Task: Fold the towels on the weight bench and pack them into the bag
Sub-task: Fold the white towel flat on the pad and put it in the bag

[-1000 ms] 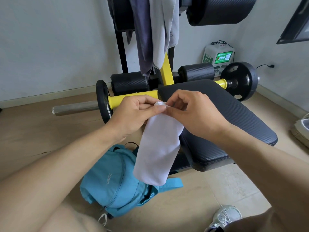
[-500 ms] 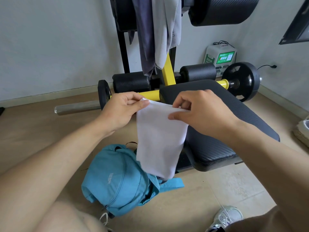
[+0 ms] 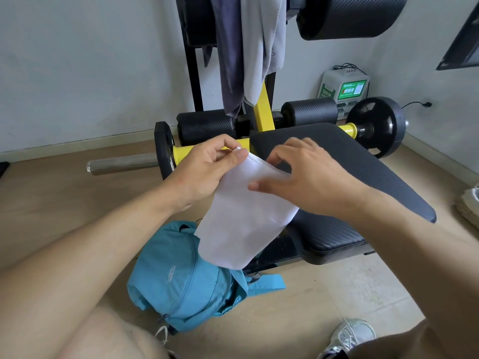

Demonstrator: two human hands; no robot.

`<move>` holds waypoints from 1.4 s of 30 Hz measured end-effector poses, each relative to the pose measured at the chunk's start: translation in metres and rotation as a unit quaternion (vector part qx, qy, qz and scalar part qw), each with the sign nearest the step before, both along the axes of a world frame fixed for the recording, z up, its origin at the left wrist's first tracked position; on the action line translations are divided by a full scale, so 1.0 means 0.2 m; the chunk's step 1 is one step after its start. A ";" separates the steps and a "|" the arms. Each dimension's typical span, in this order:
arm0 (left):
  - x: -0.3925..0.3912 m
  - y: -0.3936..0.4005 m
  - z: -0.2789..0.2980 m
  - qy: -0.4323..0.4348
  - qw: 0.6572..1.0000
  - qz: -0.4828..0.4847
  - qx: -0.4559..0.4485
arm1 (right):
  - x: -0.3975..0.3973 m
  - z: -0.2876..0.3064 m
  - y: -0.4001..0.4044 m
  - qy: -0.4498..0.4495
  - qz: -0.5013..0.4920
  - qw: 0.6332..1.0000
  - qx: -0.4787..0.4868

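Note:
A white towel hangs folded in front of me, above the floor beside the black weight bench pad. My left hand pinches its upper left corner. My right hand holds the upper right edge, thumb across the front and fingers curled behind the top hem. Below the towel's lower end, a teal bag lies on the floor with its zipper facing up. A grey towel and a dark purple one hang from the bench's upright frame.
A barbell with black plates crosses behind the bench on yellow sleeves. A white and green charging box stands by the wall. My knees fill the lower corners, and a sneaker rests on the floor at right.
The towel has been spread wider and tilted, its top edge now slanting down to the right. My right hand moved right and lower along that edge.

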State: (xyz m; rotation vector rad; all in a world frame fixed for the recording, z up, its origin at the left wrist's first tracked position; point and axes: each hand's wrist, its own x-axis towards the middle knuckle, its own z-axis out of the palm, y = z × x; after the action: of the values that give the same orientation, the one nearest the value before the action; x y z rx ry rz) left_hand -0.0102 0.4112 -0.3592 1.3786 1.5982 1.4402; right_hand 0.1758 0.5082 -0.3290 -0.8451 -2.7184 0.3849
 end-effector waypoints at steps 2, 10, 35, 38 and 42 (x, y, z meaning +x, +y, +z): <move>0.02 0.00 0.01 -0.002 1.000 -0.005 -0.001 | -0.03 -0.02 -0.05 0.001 -0.005 1.000 -0.026; 0.03 -0.02 -0.04 -0.092 0.988 -0.097 -0.081 | -0.06 0.05 -0.03 0.127 0.032 0.985 -0.114; 0.00 0.17 -0.21 -0.158 0.962 0.029 -0.222 | 0.57 0.01 0.54 -0.032 -0.317 0.921 -0.226; -0.03 0.18 -0.20 -0.145 0.931 -0.031 -0.334 | 0.61 -0.02 0.54 0.030 -0.335 0.903 -0.267; -0.03 0.19 -0.16 -0.039 0.936 0.026 -0.348 | 0.62 -0.02 0.55 0.141 -0.322 0.900 -0.259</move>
State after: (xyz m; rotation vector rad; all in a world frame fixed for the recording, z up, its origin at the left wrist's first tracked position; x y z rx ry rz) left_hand -0.0166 0.4494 -0.3903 0.8518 1.8480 0.8000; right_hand 0.2996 0.6178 -0.3334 -1.6043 -1.9256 0.9970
